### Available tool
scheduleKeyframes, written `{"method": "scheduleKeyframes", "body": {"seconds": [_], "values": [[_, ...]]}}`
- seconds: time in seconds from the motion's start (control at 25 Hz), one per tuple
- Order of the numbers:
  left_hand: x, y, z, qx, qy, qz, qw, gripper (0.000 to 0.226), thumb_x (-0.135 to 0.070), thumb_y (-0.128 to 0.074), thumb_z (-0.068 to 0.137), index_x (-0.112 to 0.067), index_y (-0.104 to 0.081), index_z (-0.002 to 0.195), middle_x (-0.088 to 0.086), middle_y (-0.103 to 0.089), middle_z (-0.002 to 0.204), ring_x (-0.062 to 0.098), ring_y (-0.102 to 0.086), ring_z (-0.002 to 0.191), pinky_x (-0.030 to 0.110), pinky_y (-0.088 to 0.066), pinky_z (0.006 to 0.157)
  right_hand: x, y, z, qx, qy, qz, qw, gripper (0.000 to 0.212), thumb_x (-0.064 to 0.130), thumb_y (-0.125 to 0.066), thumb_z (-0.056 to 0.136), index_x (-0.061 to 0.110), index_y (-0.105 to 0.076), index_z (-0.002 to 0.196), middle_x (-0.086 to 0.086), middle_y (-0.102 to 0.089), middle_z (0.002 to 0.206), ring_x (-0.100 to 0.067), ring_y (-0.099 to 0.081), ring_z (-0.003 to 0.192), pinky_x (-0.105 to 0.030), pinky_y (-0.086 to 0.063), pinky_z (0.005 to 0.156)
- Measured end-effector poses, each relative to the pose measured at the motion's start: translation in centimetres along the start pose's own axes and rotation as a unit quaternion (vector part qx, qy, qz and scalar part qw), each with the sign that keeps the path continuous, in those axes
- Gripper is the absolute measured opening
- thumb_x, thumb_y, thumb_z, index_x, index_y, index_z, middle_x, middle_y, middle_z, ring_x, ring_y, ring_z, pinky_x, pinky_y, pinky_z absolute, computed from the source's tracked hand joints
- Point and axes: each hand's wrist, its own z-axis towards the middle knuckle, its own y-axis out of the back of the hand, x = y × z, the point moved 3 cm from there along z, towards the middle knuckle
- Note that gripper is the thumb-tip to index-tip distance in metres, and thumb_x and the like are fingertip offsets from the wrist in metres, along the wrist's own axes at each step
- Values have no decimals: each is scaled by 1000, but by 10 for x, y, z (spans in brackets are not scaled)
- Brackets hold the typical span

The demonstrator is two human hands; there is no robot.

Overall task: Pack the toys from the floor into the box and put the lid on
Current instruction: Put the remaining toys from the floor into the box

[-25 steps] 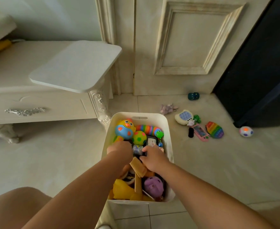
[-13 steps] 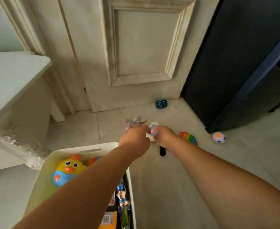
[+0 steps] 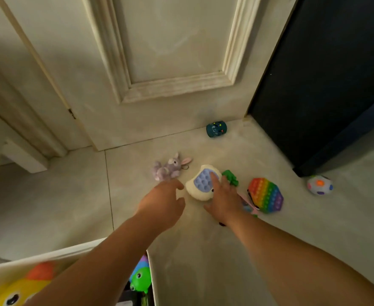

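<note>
Toys lie on the pale tiled floor ahead of me. My left hand [image 3: 162,202] reaches out with fingers apart, its fingertips just short of a purple plush bunny [image 3: 167,167]. My right hand [image 3: 223,196] lies flat, fingers spread, on the right side of a cream pop-it game with a blue button pad [image 3: 200,183]; it holds nothing. A green toy [image 3: 231,176], a pink toy phone [image 3: 247,205] and a rainbow pop-it [image 3: 266,194] lie just right of that hand. The white box [image 3: 55,256] with toys inside sits at the bottom left under my left arm.
A dark teal toy [image 3: 216,129] lies by the cream door [image 3: 170,51]. A white ball with coloured spots [image 3: 319,185] rests beside the dark cabinet [image 3: 325,74] on the right. A white furniture leg stands at the left.
Both hands left the box and reached forward to the floor toys. The view swung right and came closer. My right hand now rests on the cream pop-it game.
</note>
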Motion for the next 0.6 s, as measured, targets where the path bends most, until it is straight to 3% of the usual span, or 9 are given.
{"method": "scheduleKeyframes", "body": {"seconds": [0.08,0.16,0.28,0.36,0.44,0.52,0.6], "values": [[5,-1,-1,16,11,-23,1000,40,-34,-54,93,-31,-49,132,-4,-57,131,15,-54,119,24,-41,96,3,0,10,3,12,-20,1000,100,44,-64,83,38,8,151,-12,4,161,-43,-20,141,-48,-29,112],[6,-3,2,27,26,-65,997,41,-34,-55,93,-28,-50,134,-3,-57,132,15,-54,119,21,-39,93,7,-2,17,7,10,-31,999,91,37,-61,87,42,4,151,-16,7,160,-44,-20,140,-47,-31,110],[9,-5,4,54,56,-77,994,48,-36,-56,93,-26,-45,139,1,-54,136,18,-54,120,24,-42,94,17,-9,14,-16,3,-23,1000,74,18,-52,92,41,-12,150,-19,-6,154,-42,-30,132,-44,-39,101],[13,-5,5,67,86,-79,991,54,-38,-56,92,-24,-41,142,5,-49,141,21,-54,122,26,-44,96,20,-10,7,-23,15,46,999,71,23,-59,87,37,-24,148,-16,-18,147,-37,-38,125,-38,-43,96],[14,1,5,50,121,-133,983,60,-41,-56,92,-20,-38,145,10,-48,142,24,-55,119,28,-47,91,23,-4,-2,-6,10,199,980,60,29,-63,82,36,-42,137,-11,-34,135,-28,-48,112,-31,-45,89],[16,8,4,19,194,-270,943,62,-49,-54,92,-16,-38,143,12,-51,132,31,-55,113,35,-50,90,35,8,-14,42,17,337,940,40,32,-61,76,35,-56,115,-7,-46,125,-19,-55,99,-31,-49,81],[21,13,0,26,283,-442,851,59,-56,-55,89,-15,-44,130,10,-48,119,37,-55,110,46,-52,85,52,17,-30,94,50,407,907,34,35,-57,69,32,-59,103,-6,-53,119,-14,-57,94,-31,-51,77]]}}
